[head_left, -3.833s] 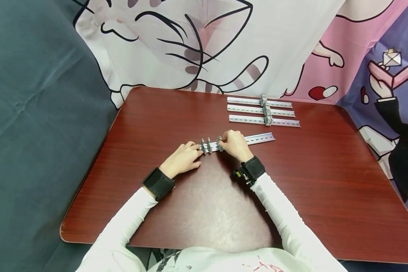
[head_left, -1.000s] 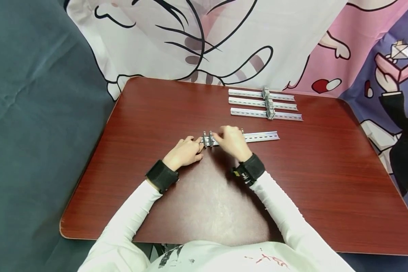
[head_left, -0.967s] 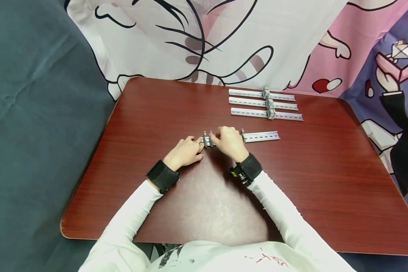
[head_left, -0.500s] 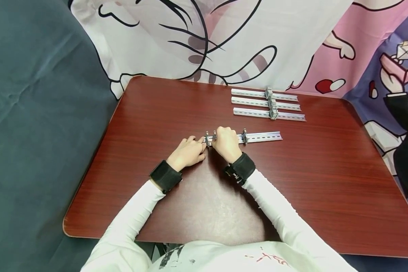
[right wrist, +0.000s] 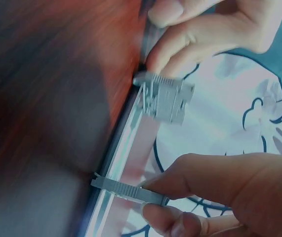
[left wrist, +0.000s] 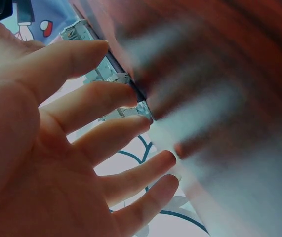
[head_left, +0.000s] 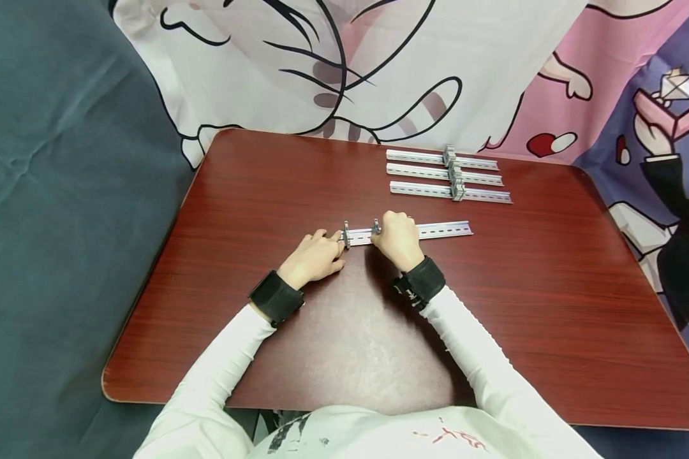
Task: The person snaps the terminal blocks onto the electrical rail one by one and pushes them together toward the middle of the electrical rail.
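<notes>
A slotted silver DIN rail [head_left: 444, 230] lies on the table in front of me. My left hand [head_left: 312, 260] is at its left end, fingers fairly straight, with fingertips against the rail end in the left wrist view. Beside those fingertips, a grey terminal block [right wrist: 168, 101] stands upright on the rail. My right hand [head_left: 399, 242] pinches a second thin grey terminal block [right wrist: 128, 191] between thumb and fingers; it sits on the rail farther right. Another block on this rail is mostly hidden behind the right hand in the head view.
Behind the hands, toward the back right of the brown table [head_left: 252, 331], three more DIN rails [head_left: 416, 188] lie parallel. Grey terminal blocks [head_left: 455, 173] sit near their middles in a line. A printed cloth [head_left: 298, 76] hangs along the far edge.
My right hand first shifted one block right along the rail and released it. It then took hold of the second block and moved it rightward, away from the first. The left hand stayed put.
</notes>
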`<state>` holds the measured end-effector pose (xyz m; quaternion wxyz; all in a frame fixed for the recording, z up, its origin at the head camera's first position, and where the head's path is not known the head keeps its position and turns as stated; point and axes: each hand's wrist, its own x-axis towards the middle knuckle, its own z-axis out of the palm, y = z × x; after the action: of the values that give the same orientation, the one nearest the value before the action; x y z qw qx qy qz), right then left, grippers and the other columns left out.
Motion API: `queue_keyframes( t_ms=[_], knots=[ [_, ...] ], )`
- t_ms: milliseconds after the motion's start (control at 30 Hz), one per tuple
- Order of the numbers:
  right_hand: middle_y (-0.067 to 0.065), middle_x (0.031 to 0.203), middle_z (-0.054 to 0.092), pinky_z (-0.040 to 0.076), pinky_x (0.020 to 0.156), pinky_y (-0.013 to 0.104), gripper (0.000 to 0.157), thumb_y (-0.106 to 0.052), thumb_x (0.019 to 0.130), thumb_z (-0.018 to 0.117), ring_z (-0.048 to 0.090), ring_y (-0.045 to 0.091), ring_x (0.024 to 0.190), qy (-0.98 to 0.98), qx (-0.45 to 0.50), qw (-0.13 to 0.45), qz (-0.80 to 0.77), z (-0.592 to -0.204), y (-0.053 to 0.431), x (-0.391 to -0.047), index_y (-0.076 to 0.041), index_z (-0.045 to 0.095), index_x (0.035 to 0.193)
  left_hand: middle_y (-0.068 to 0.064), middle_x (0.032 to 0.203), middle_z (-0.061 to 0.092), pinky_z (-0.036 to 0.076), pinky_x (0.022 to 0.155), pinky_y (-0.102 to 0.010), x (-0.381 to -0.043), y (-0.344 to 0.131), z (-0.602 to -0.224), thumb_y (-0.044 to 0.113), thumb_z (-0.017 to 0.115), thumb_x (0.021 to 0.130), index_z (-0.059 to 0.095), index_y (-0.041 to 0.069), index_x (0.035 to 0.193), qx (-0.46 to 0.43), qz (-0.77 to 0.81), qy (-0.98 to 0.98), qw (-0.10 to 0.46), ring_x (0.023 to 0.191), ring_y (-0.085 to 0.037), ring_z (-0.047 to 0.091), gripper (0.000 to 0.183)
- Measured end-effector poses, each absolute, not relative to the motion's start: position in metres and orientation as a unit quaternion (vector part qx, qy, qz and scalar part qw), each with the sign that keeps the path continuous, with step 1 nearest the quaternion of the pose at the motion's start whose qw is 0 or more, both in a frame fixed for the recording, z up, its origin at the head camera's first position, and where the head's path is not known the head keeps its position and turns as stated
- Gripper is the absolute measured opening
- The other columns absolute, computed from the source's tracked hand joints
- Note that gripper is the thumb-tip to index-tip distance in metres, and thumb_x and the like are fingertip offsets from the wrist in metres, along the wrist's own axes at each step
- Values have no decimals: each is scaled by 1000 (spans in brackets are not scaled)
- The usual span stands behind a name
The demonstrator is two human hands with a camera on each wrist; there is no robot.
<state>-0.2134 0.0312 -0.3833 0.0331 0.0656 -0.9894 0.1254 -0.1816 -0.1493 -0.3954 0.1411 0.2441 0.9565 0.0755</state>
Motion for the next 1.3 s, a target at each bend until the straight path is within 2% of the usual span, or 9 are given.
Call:
queue_keyframes(
  t_ms=[200, 367, 633, 800, 1100, 1200, 1300],
  knots=[
    [25, 80, 70, 54, 58, 52, 22, -19, 76, 72, 69, 45, 76, -990, 47, 30, 130, -384, 43, -214, -4, 62, 64, -16, 150, 42, 39, 102, -52, -181, -151, -398, 30, 57, 97, 65, 9, 115, 240, 80, 956, 151, 134, -41, 39, 30],
    [24, 78, 70, 53, 58, 53, 26, -19, 75, 72, 69, 44, 74, -990, 41, 36, 132, -383, 52, -216, -7, 57, 59, -15, 151, 42, 39, 102, -52, -182, -152, -398, 30, 56, 97, 65, 9, 118, 241, 77, 955, 151, 135, -41, 38, 31],
    [22, 72, 68, 53, 57, 53, 35, -19, 75, 72, 68, 44, 73, -990, 23, 35, 134, -382, 65, -217, -12, 46, 52, -14, 151, 43, 40, 100, -51, -181, -151, -399, 31, 57, 97, 65, 9, 113, 242, 78, 956, 148, 133, -41, 40, 28],
    [17, 66, 65, 51, 55, 53, 41, -17, 74, 70, 68, 43, 71, -989, 15, 37, 140, -380, 71, -217, -16, 38, 49, -15, 153, 38, 39, 102, -51, -180, -151, -398, 31, 56, 98, 64, 8, 119, 240, 80, 955, 155, 136, -41, 37, 32],
    [16, 65, 65, 51, 55, 52, 39, -18, 74, 72, 67, 42, 71, -989, 8, 37, 143, -377, 78, -218, -15, 42, 49, -14, 151, 43, 41, 98, -50, -180, -150, -396, 30, 58, 97, 65, 8, 119, 244, 84, 956, 142, 132, -39, 41, 33],
    [13, 60, 61, 51, 55, 51, 41, -19, 74, 73, 67, 42, 70, -989, 6, 41, 145, -376, 79, -217, -14, 41, 49, -14, 150, 44, 41, 97, -50, -180, -150, -396, 30, 58, 96, 64, 8, 120, 244, 81, 956, 142, 131, -39, 42, 34],
    [6, 55, 50, 49, 51, 49, 42, -17, 75, 73, 66, 40, 66, -988, 4, 51, 149, -376, 79, -215, -14, 39, 49, -14, 149, 44, 41, 98, -50, -181, -149, -396, 31, 58, 97, 64, 8, 121, 246, 77, 955, 145, 131, -39, 42, 34]
  ],
)
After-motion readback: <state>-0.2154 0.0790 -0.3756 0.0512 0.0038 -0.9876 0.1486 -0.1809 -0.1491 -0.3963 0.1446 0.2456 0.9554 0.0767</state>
